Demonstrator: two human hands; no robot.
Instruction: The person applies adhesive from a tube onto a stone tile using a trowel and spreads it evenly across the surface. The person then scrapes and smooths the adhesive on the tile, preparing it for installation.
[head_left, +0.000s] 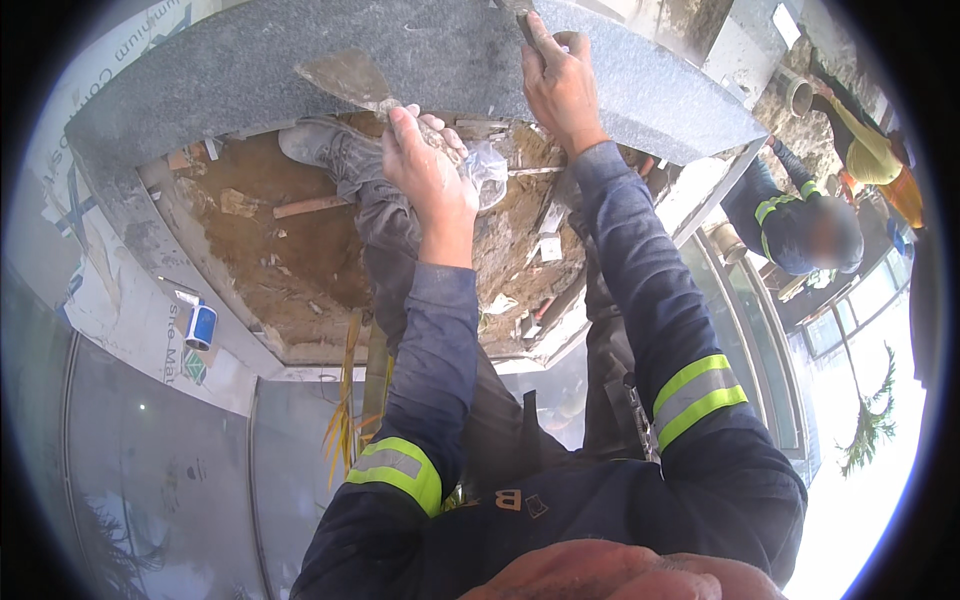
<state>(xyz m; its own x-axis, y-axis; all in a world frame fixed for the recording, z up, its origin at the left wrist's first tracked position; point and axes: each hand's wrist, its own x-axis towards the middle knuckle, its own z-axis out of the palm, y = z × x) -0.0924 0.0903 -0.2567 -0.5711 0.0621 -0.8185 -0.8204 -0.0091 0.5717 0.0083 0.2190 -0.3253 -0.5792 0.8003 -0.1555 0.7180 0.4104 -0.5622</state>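
My left hand (432,188) is wrapped round the dusty handle of a trowel (340,78), whose pointed blade lies over the grey speckled stone slab (200,85). Farther right and higher, my right hand (560,90) grips a flat metal tool (522,22) at the slab's upper edge; part of that tool is cut off or hidden. Beside my left hand a clear plastic bag (488,175) shows under the slab. My dusty grey boot (305,145) stands just below the slab's edge.
Below the slab, a dirt pit (250,245) holds rubble and pipe pieces. A white-faced panel (175,340) with a blue-and-white object (203,325) is on the left. At right are two co-workers (785,230) (865,150), a bucket (798,98) and glass panels (745,330).
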